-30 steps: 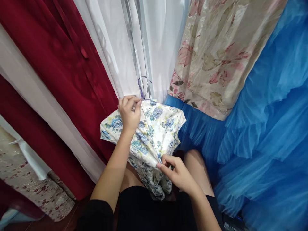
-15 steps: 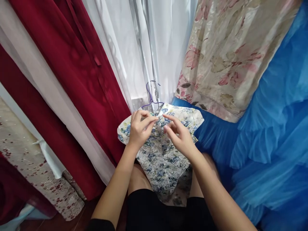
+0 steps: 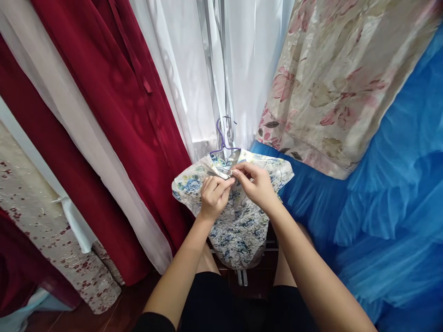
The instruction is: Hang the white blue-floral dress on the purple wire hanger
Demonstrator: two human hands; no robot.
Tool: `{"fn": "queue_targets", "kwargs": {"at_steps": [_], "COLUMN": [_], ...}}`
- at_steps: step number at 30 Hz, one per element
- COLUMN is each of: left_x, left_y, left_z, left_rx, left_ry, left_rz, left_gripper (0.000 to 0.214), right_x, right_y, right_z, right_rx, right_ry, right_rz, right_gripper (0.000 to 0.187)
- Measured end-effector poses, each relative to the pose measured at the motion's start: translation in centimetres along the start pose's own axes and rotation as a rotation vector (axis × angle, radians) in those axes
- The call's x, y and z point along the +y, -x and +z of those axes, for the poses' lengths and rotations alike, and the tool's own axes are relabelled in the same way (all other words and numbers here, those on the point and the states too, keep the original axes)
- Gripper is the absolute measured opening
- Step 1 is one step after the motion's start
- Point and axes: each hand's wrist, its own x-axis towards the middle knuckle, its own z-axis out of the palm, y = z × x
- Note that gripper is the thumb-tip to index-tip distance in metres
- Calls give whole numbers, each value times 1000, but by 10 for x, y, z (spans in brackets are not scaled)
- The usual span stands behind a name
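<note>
The room is crowded with hanging cloth. On the left are long red cloth [image 3: 93, 87] and, at the far left edge, pale cloth with small red flowers [image 3: 44, 244]; white cloth [image 3: 183, 74] fills the far middle, with ribbons [image 3: 219, 69] hanging in front of it. On the right a pink-flowered skirt [image 3: 332, 106] hangs in front of ruffled blue netting [image 3: 377, 240]. The floor [image 3: 129, 299] is dark reddish brown, shiny, with thin seams, seen at the near left and between the person's legs.

In the middle, a blue-flowered garment [image 3: 237, 244] is on a purple hanger [image 3: 223, 140], in front of the white cloth. The left hand [image 3: 215, 197] and right hand [image 3: 255, 185] meet at its neckline, each pinching the cloth between thumb and finger, fingertips close together.
</note>
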Motion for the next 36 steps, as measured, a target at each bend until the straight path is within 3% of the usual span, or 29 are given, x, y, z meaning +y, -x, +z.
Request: {"fn": "queue_targets", "kwargs": {"at_steps": [10,12,16,18,20,22,25,27,29,32,36], "left_x": [-16,-15,1,10,16,14,-6,-27,-48,-74,-90], "left_y": [7,23,78,100,105,92,51,25,8,2,7], "left_z": [10,13,15,12,10,11,17,20,19,9,-10], "left_rx": [-76,-157,-386,-385,-308,-178,36,81,58,19,44], "left_ry": [-53,-36,44,81,79,39,-48,-115,-180,-199,70], "left_rz": [-2,21,15,-75,-195,-325,-518,-660,-786,-847,-811], "left_gripper": [21,23,21,16,17,31,66,89,97,82,38], "right_x": [0,-2,-2,3,9,13,14,16,24,45,77], "right_y": [-18,-22,-31,-31,-26,-20,-10,-4,1,9,22], "right_z": [5,-2,-31,-47,-56,-60,-63,-69,-81,-104,-124], "right_rx": [31,93,260,273,247,203,133,140,219,368,423], "right_ry": [-35,-148,-365,-375,-377,-419,-515,-550,-587,-734,-993], "right_rz": [24,25,44,66,112,179,262,280,290,343,445], "right_gripper": [16,16,18,22,27,33,38,37,31,17,17]}}
